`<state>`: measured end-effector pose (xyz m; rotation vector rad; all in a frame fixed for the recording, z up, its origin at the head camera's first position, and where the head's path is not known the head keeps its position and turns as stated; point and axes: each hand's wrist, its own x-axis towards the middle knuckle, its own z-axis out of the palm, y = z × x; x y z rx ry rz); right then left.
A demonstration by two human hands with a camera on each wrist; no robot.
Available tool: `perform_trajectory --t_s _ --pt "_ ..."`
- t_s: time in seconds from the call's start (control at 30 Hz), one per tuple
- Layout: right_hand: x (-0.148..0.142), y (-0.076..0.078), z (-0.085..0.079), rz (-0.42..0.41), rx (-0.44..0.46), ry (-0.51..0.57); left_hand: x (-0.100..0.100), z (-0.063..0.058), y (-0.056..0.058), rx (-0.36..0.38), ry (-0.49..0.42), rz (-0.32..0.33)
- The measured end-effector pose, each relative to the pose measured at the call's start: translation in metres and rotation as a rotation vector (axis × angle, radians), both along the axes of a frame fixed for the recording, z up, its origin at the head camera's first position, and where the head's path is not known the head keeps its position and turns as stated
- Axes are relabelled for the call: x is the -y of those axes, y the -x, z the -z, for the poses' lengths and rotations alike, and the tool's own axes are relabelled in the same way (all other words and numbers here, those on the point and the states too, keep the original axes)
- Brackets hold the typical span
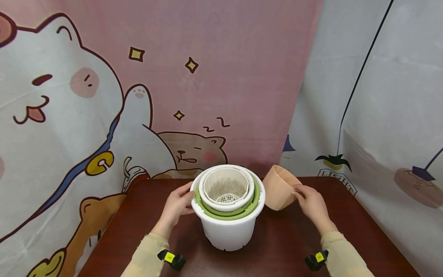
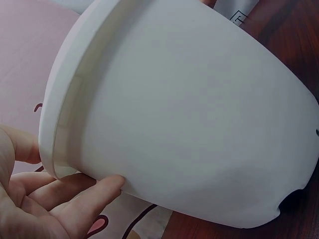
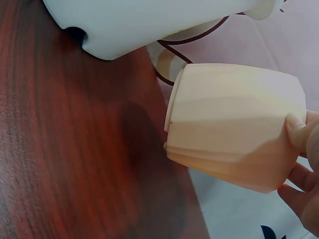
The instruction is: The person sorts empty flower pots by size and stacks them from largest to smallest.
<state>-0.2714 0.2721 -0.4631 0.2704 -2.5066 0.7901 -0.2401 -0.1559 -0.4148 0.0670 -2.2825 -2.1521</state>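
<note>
A large white flowerpot (image 1: 228,232) stands upright on the table with smaller pots nested inside it. These are a green pot (image 1: 225,217) and, innermost, a white pot (image 1: 226,181) with a perforated bottom and a stained inside. At its left rim my left hand (image 1: 178,204) grips the big pot, fingers under the lip in the left wrist view, where the pot's smooth side (image 2: 189,109) fills most of the picture. With thumb and fingers, my right hand (image 1: 311,202) pinches the rim of a peach-coloured flowerpot (image 1: 277,190), tilted beside the stack, its mouth toward the right.
The dark reddish-brown table (image 1: 283,246) has its back edge close behind the pots. Hanging cloth (image 1: 242,77) with cartoon animals stands behind and at both sides. A black strap device (image 1: 172,259) sits on each wrist.
</note>
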Motion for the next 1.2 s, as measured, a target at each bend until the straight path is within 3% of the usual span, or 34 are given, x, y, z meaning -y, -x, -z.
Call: perform_trajectory --t_s 0.13,0.47,0.73,1.2 --pt "-0.003 -0.003 -0.010 0.004 -0.042 0.012 0.000 0.000 0.000 0.003 0.001 -0.004" --pt "-0.005 -0.008 -0.042 -0.026 -0.252 -0.026 0.000 0.000 0.000 0.002 0.003 0.003" --pt "-0.002 -0.011 -0.075 -0.055 -0.371 -0.037 0.000 0.000 0.001 0.007 0.005 -0.006" --pt "0.023 -0.020 -0.125 -0.184 -0.541 -0.006 0.000 0.001 0.001 0.002 0.001 -0.006"
